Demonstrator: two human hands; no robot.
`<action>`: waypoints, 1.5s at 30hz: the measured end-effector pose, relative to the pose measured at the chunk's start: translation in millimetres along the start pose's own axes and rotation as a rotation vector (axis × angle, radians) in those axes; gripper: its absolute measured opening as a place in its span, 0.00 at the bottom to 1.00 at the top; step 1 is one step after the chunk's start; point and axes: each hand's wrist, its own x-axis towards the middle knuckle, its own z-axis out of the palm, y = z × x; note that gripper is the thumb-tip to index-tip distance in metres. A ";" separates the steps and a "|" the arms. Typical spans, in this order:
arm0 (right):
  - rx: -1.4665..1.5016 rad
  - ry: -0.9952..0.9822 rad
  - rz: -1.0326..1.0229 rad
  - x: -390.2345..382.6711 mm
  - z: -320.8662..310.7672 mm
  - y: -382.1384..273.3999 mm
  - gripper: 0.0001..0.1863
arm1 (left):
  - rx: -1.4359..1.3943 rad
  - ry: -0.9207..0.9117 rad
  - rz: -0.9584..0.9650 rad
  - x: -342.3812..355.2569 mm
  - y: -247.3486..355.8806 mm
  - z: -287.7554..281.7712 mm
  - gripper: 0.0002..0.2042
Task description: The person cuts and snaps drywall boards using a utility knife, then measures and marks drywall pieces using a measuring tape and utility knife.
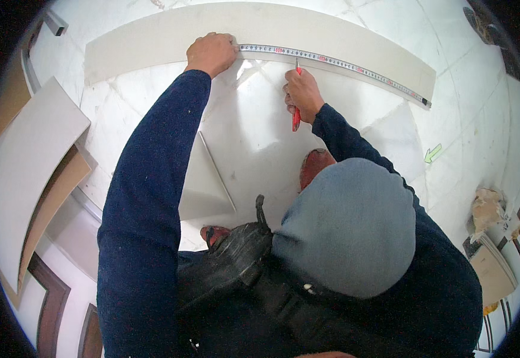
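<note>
A long pale strip of board [152, 37] lies on the floor across the far side, bowed by the lens. Along its near edge runs the extended blade of a tape measure [346, 65], its metal tip by the board's right end. My left hand [212, 52] is closed at the tape's left end, hiding what lies under the fingers. In my right hand [305, 95], the fingers wrap around a red utility knife [296, 119]. The knife's thin tip points away from me and meets the tape's near edge, around the strip's middle.
Large sheets of board [36, 161] lean in a stack at the left. A pale board piece [203, 185] lies near my feet. A metal channel [54, 24] is at the far left, a green arrow marker [432, 153] on the right floor, and a crumpled bag [488, 210] beyond it.
</note>
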 end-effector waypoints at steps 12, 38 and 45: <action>-0.089 0.173 0.047 -28.6 44.3 -14.0 0.08 | 0.088 0.021 0.076 -1.4 -4.7 -5.1 0.15; 0.023 0.258 -0.076 -52.2 72.0 -31.3 0.06 | 0.144 -0.124 0.176 33.7 -15.5 -10.1 0.15; 0.015 0.257 -0.074 -48.1 68.6 -37.1 0.06 | 0.067 -0.123 0.250 36.4 -27.1 -13.6 0.17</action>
